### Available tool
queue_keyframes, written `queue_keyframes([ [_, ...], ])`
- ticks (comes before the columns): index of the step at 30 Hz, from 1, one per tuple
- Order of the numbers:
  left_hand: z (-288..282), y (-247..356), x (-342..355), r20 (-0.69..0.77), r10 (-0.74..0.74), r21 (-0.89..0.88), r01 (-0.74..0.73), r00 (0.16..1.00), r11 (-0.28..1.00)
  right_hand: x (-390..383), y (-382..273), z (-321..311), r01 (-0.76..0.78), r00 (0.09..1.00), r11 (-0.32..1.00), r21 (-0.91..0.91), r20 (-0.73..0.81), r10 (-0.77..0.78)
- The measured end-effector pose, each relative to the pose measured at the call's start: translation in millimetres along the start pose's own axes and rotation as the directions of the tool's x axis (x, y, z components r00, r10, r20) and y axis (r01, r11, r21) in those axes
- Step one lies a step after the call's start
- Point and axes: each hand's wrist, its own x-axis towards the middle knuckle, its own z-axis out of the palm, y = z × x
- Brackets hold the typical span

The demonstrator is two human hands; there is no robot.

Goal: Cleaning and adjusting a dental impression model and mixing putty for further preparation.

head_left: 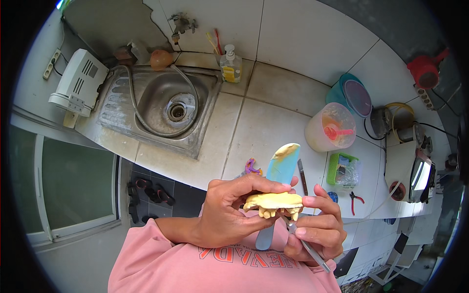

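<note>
My left hand [227, 207] is closed round a pale yellow dental cast [272, 200], its tooth-like bumps pointing down. Behind the cast slants a light blue spatula [283, 165] with yellowish paste on its tip; its handle emerges below my left hand, which seems to pin it there, though the grip is hidden. My right hand [318, 229] is closed on a slim metal carving tool [312, 253], its working end close under the cast. One right fingertip touches the cast's right end. A purple and orange piece [251, 167] and a thin knife [303, 178] lie on the counter beyond.
At the left is a steel sink [205, 115] with a grey hose [131, 95] looped in it. A soap bottle [230, 66] stands behind. Rightward are a pink tub [317, 129], a teal container [337, 93], a green basket [334, 168] and red-handled pliers [355, 201].
</note>
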Motion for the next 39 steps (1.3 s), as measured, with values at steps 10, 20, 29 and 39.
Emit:
queue_keyframes([
  [10,-2,-2,0,0.017,-0.003,0.018,0.003,1.0,1.0,0,1,-1,-0.001,1.0,1.0,-0.022,0.008,0.002],
  [20,-3,-2,3,0.026,-0.018,-0.002,0.018,0.999,1.0,0,6,-1,-0.032,0.999,0.999,0.023,-0.006,0.032],
  [29,-11,-1,7,0.175,-0.282,-0.468,0.331,0.943,0.819,3,32,1,0.034,0.968,0.999,-0.039,-0.246,-0.042],
  [39,-10,-2,7,0.154,-0.321,-0.433,0.356,0.934,0.828,-3,40,-2,0.073,0.983,0.985,-0.155,-0.156,-0.097],
])
